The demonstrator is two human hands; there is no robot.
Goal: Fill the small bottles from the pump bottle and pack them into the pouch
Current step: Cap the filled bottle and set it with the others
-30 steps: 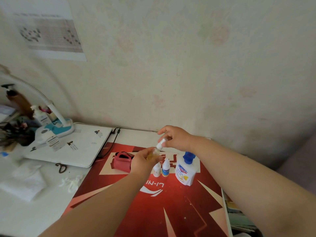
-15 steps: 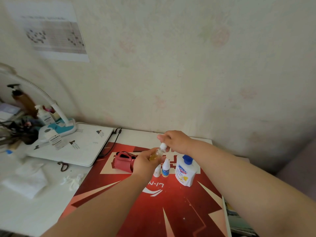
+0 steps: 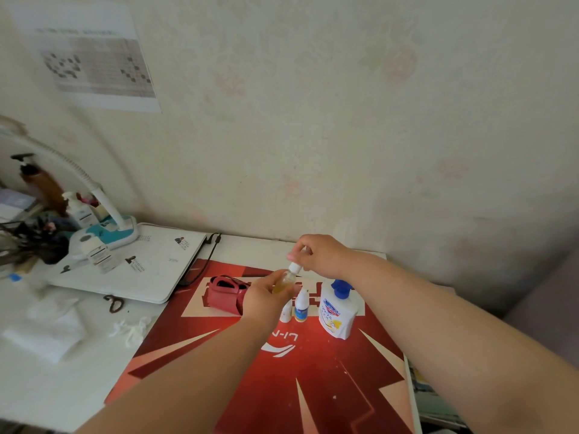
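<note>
A red printed mat (image 3: 313, 386) covers my white desk (image 3: 47, 386) against a pale flowered wall (image 3: 313, 120). A closed laptop (image 3: 150, 270) lies at 10 o'clock.

My left hand (image 3: 266, 296) curls round a small bottle (image 3: 283, 281) holding amber liquid. My right hand (image 3: 322, 256) pinches the white cap (image 3: 294, 267) at its neck.

From that bottle, the pump bottle (image 3: 336, 311) stands at 4 o'clock, two more little bottles (image 3: 301, 306) stand upright at 6, and the red pouch (image 3: 224, 294) is at 9.

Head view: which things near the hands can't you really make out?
All in the head view:
Held bottle: left hand wraps it, fill level unclear.
Cap: right hand pinches it; on or off untellable.
White bottle: left hand half hides it.
Pump bottle label: too small.
</note>
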